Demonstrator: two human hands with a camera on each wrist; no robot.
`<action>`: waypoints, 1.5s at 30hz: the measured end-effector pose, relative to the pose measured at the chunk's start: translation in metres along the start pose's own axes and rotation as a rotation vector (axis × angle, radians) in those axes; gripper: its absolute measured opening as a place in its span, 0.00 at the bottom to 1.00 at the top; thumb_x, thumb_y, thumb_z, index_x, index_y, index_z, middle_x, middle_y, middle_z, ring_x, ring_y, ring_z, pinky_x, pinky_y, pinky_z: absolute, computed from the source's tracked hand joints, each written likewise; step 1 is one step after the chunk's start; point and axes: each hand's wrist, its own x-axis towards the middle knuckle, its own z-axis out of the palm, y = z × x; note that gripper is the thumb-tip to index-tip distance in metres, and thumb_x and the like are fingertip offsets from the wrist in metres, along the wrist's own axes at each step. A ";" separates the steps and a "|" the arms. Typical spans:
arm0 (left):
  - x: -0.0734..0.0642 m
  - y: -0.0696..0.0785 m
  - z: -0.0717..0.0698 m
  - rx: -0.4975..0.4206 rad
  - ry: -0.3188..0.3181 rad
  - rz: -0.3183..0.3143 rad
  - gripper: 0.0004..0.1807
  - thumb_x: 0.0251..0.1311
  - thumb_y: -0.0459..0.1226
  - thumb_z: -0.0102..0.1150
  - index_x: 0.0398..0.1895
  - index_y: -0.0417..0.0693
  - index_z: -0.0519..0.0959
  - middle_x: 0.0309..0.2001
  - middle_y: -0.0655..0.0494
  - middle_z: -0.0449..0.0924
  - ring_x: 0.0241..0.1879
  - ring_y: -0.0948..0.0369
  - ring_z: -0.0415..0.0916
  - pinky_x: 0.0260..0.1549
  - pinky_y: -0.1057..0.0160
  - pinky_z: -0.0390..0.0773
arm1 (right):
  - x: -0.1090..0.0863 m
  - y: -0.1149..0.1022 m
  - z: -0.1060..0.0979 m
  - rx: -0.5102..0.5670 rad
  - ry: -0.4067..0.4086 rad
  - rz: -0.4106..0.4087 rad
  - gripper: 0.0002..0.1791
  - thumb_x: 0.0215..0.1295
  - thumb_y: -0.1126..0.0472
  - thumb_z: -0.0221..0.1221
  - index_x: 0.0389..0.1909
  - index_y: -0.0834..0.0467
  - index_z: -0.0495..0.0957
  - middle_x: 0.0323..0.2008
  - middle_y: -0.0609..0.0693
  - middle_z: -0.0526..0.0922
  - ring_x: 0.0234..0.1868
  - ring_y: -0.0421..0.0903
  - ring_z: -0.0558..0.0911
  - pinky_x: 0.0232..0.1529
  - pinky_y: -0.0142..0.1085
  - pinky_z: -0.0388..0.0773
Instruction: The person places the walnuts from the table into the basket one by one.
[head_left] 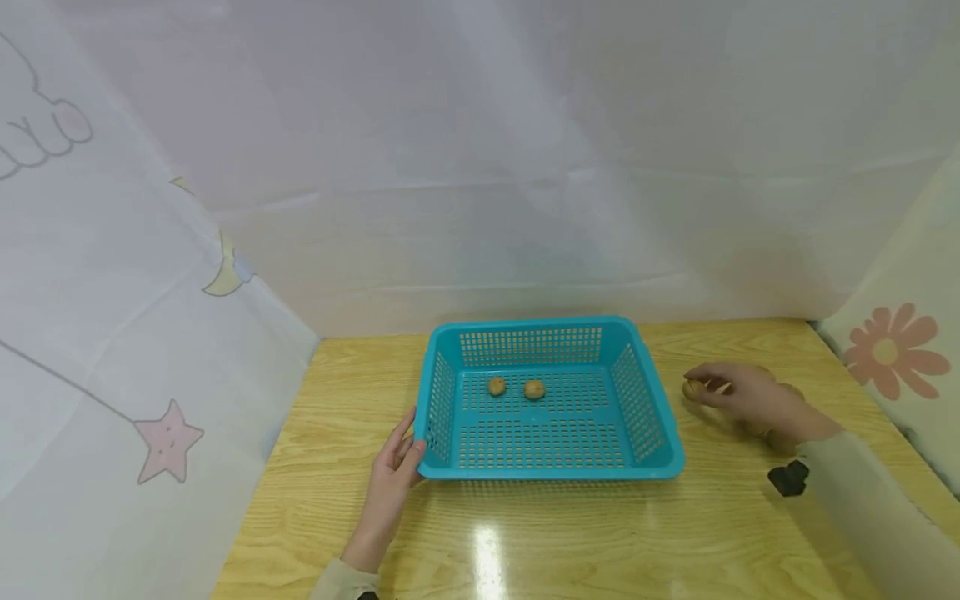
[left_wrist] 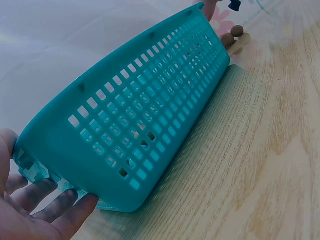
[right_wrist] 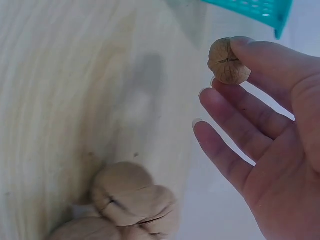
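Note:
A blue perforated plastic basket [head_left: 547, 473] stands on the table, with two walnuts [head_left: 534, 389] on its floor. At its near left corner is my left hand [head_left: 393, 467], the thumb on the rim and the fingers along the outer wall; the left wrist view shows these fingers [left_wrist: 75, 212] against the basket's end. Right of the basket, my right hand [head_left: 738, 398] pinches a walnut [right_wrist: 228, 61] between thumb and fingertips, raised off the table. Below that hand in the right wrist view lies a cluster of walnuts [right_wrist: 125, 192], partly hidden by the hand in the head view.
The wood-grain table [head_left: 570, 542] carries everything. A pale cloth backdrop [head_left: 480, 208] rises behind it and on both sides, printed with a pink star [head_left: 169, 442] and a flower [head_left: 892, 352]. The basket's right wall [head_left: 645, 400] lies between my right hand and the basket floor.

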 end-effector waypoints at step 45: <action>0.000 -0.001 -0.002 0.010 -0.005 -0.001 0.34 0.80 0.40 0.52 0.84 0.48 0.54 0.75 0.36 0.66 0.67 0.39 0.74 0.53 0.57 0.85 | 0.081 -0.134 -0.028 0.081 -0.004 -0.187 0.24 0.74 0.48 0.64 0.65 0.55 0.81 0.52 0.46 0.86 0.51 0.45 0.83 0.54 0.49 0.80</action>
